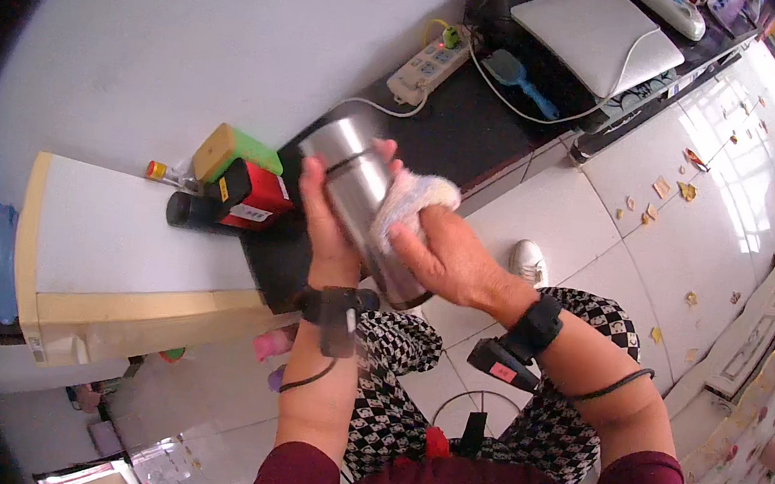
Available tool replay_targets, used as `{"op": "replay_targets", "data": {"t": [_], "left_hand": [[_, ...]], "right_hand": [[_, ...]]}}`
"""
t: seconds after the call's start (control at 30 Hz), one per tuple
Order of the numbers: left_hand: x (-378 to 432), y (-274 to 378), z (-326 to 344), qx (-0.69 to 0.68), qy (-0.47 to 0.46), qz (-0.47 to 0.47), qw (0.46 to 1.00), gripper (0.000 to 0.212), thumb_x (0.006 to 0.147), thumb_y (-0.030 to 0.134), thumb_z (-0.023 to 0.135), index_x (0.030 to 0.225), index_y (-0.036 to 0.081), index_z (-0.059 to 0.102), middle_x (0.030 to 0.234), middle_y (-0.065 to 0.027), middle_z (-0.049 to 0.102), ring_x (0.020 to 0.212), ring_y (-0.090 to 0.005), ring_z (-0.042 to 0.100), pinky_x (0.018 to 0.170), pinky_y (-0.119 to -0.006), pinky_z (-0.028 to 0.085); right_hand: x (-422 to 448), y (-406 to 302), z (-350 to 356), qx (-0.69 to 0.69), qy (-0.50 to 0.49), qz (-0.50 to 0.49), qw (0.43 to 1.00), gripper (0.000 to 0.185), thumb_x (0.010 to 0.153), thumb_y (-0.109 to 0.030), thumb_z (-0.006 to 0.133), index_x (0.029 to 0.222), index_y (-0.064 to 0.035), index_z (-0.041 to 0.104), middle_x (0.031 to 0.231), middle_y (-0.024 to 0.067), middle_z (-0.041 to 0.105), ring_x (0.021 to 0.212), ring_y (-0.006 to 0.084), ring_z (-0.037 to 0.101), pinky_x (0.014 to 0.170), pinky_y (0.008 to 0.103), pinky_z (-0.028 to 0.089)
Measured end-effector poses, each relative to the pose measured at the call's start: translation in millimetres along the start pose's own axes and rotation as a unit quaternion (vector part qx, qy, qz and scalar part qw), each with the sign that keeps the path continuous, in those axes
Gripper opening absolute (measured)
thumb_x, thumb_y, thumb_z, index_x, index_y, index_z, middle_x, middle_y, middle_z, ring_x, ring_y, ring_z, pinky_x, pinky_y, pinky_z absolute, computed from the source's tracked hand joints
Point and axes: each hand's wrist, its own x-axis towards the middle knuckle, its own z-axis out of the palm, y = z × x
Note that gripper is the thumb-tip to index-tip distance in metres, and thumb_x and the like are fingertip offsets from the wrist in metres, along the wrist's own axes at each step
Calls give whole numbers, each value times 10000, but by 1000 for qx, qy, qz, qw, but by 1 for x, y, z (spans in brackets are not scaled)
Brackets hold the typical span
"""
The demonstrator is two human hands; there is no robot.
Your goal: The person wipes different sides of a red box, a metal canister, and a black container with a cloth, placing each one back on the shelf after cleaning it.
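A stainless steel vacuum flask (pixel 358 186) is held tilted in front of me, above the edge of the black tabletop. My left hand (pixel 332 229) grips it from the left side, with fingertips showing at its far side. My right hand (pixel 457 256) holds a pale, folded cloth (pixel 409 205) against the flask's right side. The flask's upper end and the cloth are slightly blurred. Part of the flask's body is hidden by the cloth and my hands.
Along the wall, the black tabletop (pixel 456 125) bears a power strip (pixel 428 69), a blue hairbrush (pixel 521 82) and a closed silver laptop (pixel 597 37). A red-and-black box (pixel 257 196), a green-and-yellow box (pixel 237 155) and a white cabinet (pixel 140 237) stand at left.
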Motion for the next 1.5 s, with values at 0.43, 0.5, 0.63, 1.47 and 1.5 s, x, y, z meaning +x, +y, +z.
{"op": "replay_targets", "data": {"t": [0.43,0.5,0.63,1.47,1.5], "left_hand": [[0,-16,6,272,104,67,954,392,964,420,441,1023,55,569,1004,-46,582,897,-124,545,770,-279,450],[-4,-21,9,289,85,44,953,388,958,390,474,1123,46,545,1066,-56,567,955,-131,527,819,-274,437],[-8,-25,23,283,78,41,955,398,945,372,522,1163,40,539,1072,-58,588,949,-129,553,811,-261,453],[-1,-29,8,190,68,13,979,562,961,514,402,1227,35,525,1155,-108,595,1045,-232,580,922,-354,460],[-2,-30,8,198,75,21,977,526,965,491,417,1213,42,534,1138,-92,597,1024,-212,578,904,-337,460]], "right_hand": [[17,-5,-2,-29,105,40,993,514,904,-386,531,989,121,529,920,339,605,891,473,603,781,484,491],[22,-4,-6,-23,126,66,990,482,918,-360,513,1018,111,517,916,328,608,874,468,602,769,489,488],[29,2,-8,-8,167,44,985,468,923,-352,503,927,114,542,866,315,610,854,465,601,760,495,482],[30,-3,-11,-5,180,-21,983,431,956,-331,462,925,93,529,886,327,593,856,485,575,757,504,463],[29,-6,-12,-12,169,-18,985,426,958,-327,457,928,92,531,883,326,594,855,485,575,754,505,463]]}}
